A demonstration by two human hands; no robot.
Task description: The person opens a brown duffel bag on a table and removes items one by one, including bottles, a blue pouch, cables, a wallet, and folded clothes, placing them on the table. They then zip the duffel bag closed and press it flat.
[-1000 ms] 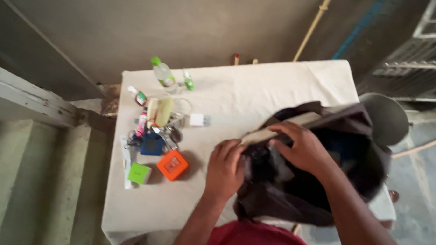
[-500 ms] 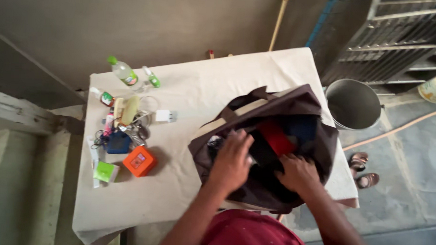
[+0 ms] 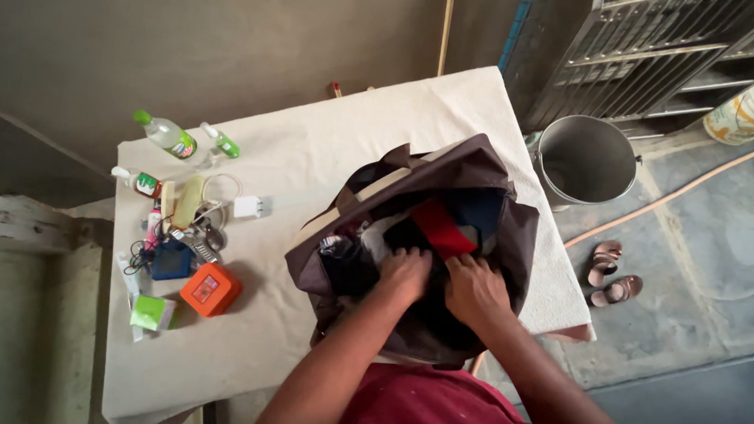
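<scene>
From the head view, a dark brown fabric bag (image 3: 479,170) with a soft, slumped body and tan handle straps stands open on the right half of the desk (image 3: 312,164), which is draped in a cream cloth. Its mouth gapes upward, showing a red folded cloth (image 3: 443,228), dark blue fabric and some white material packed inside. Both hands are pushed down into the opening side by side: the left hand (image 3: 404,271) presses on the dark contents near the middle of the bag, and the right hand (image 3: 474,289) lies just beside it, below the red cloth. The fingers of both hands curl down into the clothing, but whether they grip anything cannot be told, since the tips are buried. On the left part of the desk, well apart from the bag, lie a small orange square box (image 3: 211,289), a clear plastic bottle with a green cap (image 3: 167,135), a white plug adapter (image 3: 249,206) and a green packet (image 3: 150,312). A grey metal bucket (image 3: 585,161) stands on the floor just beside the desk's right edge, with a pair of brown sandals (image 3: 610,274) near it.
</scene>
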